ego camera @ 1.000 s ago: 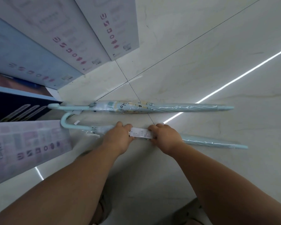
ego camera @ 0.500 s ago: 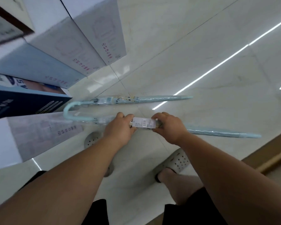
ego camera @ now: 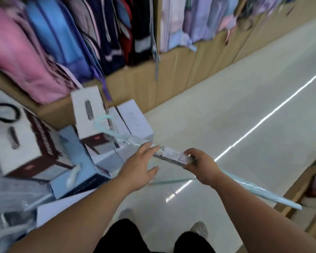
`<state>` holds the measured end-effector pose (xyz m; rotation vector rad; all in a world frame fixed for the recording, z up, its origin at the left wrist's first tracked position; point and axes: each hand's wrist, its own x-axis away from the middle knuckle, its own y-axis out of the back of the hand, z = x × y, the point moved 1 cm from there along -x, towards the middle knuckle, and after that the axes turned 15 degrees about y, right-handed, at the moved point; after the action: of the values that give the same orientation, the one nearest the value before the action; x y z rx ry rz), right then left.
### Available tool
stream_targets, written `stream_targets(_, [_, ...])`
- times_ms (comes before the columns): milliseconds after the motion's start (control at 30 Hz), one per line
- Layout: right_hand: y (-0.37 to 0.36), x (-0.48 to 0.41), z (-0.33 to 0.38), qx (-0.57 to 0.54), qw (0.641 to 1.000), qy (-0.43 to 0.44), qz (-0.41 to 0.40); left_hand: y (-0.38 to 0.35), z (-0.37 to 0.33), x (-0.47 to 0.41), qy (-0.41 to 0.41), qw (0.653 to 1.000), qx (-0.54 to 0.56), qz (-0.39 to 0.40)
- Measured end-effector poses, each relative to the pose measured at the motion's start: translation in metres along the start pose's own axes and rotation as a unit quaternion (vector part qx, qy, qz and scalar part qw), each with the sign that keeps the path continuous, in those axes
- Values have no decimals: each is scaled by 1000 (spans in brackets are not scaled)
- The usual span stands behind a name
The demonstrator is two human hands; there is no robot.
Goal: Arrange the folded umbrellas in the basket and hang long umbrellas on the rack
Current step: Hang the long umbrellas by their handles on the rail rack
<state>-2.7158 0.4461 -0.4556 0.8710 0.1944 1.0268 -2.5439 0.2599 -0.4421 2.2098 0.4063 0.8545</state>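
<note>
I hold a long light-blue umbrella (ego camera: pixel 254 187) slantwise at waist height. Its curved handle (ego camera: pixel 102 121) points up left toward the boxes, and its tip points down right. My right hand (ego camera: pixel 202 165) is closed around the shaft beside a white price tag (ego camera: pixel 173 155). My left hand (ego camera: pixel 137 167) is open with fingers spread, its fingertips at the shaft just left of the tag. A second light-blue umbrella (ego camera: pixel 171 181) lies on the floor below my hands, mostly hidden. No basket or rack is in view.
White and blue cartons (ego camera: pixel 106 114) are stacked at the left. Backpacks (ego camera: pixel 44 42) hang above a wooden shelf base (ego camera: pixel 171 79). A low wooden crate (ego camera: pixel 303 189) stands at the right. Pale tiled floor (ego camera: pixel 226 115) runs ahead, and my shoes show below.
I have risen from the floor and lifted one umbrella with me. My left hand has let go and spread open. The view now faces the backpack shelf.
</note>
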Motion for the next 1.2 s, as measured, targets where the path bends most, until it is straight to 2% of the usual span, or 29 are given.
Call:
stream_targets(67, [17, 1, 45, -40, 998, 3, -46, 50, -3, 22, -25, 996, -3, -82])
stream_targets(133, [30, 2, 89, -89, 993, 16, -79, 92, -4, 39, -17, 989, -6, -147])
stream_targets(200, [39, 2, 125, -139, 984, 33, -108, 123, -7, 47, 19, 986, 46, -160])
stream_targets(267, [47, 0, 158, -175, 974, 54, -134, 148, -20, 56, 70, 971, 193, -121])
stream_targets(367, [57, -5, 205, -201, 962, 97, -160, 173, -49, 70, 88, 909, 400, -78])
stream_targets(433, [59, -9, 233, -199, 956, 130, -170, 185, -64, 80, 85, 861, 492, -97])
stream_targets(533, [53, -13, 267, -180, 950, 186, -173, 198, -71, 96, 87, 804, 569, -151])
stream_targets(600, [47, -11, 286, -177, 947, 218, -153, 205, -70, 106, 79, 782, 590, -185])
stream_targets(700, [41, -9, 309, -222, 931, 276, -91, 220, -57, 121, 76, 767, 586, -251])
stream_targets(767, [43, -10, 322, -276, 913, 297, -49, 232, -47, 135, 68, 760, 589, -264])
stream_targets(900, [43, -3, 352, -353, 890, 288, -5, 252, -24, 175, 34, 771, 588, -241])
stream_targets(1033, [25, 14, 391, -381, 873, 292, 81, 277, 2, 209, -20, 787, 577, -215])
stream_targets(1200, [-16, 26, 444, -389, 855, 335, 75, 308, 54, 251, -36, 796, 547, -258])
